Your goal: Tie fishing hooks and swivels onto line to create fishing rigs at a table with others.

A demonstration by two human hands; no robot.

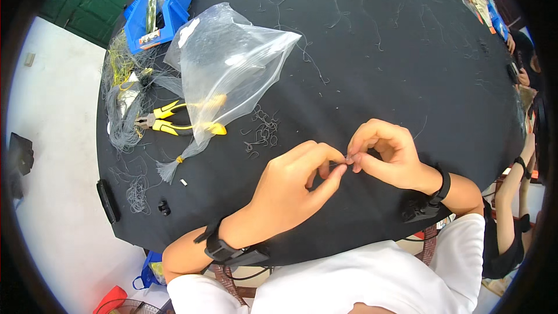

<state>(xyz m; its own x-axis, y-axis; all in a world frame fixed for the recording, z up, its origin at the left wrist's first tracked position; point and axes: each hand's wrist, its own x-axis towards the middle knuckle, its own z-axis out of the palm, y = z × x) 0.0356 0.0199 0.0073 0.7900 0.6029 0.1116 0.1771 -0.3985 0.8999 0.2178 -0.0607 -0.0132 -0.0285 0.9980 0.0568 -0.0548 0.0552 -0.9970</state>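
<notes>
My left hand [301, 179] and my right hand [388, 155] meet fingertip to fingertip above the black-covered table [392, 78]. Each pinches thumb and index finger on a thin clear line, barely visible between them; whether a hook is there too is hidden by the fingertips. Beyond my right hand a fine strand of line [422, 127] curves upward. Left of centre lies a loose pile of small metal fishing hooks [264, 130]. A clear plastic bag [235, 61] partly covers combination pliers [168, 117] with yellow-and-black handles. Below the bag is a tied bundle of line [168, 170].
A blue plastic bin [174, 17] stands at the far left beside tangled line [124, 117]. Loose strands [309, 52] lie across the far tabletop. A small black object [164, 207] sits near the left edge. Other people's arms [512, 187] show at right.
</notes>
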